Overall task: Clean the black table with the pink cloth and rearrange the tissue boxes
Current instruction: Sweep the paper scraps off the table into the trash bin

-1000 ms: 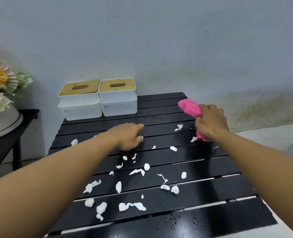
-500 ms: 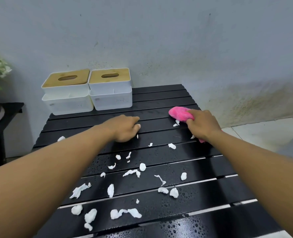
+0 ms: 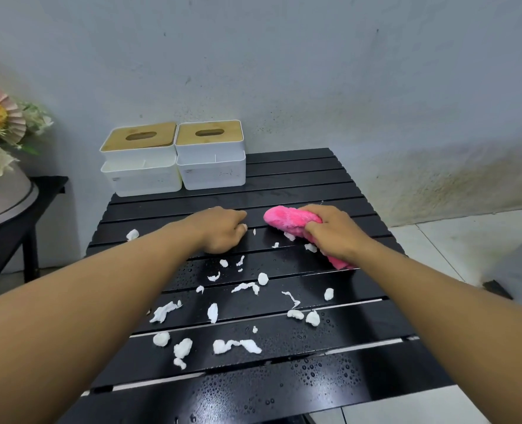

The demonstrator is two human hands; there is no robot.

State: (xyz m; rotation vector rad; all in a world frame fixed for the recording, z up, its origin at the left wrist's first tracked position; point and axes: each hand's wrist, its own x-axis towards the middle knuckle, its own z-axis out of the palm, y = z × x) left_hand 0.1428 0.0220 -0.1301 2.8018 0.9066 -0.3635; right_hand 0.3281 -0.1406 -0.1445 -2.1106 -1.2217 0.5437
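While my right hand clamps the pink cloth on the black table, my left hand rests nearby, fingers curled, empty.
Both tissue boxes stand side by side at the far left.

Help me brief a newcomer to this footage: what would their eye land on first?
The bright pink cloth stands out first, bunched in the right hand on the far right part of the black table. Next come the white tissue scraps scattered over the droplet-speckled slats in the middle and near side. Two white tissue boxes with wooden lids sit side by side at the far left corner, by the wall.
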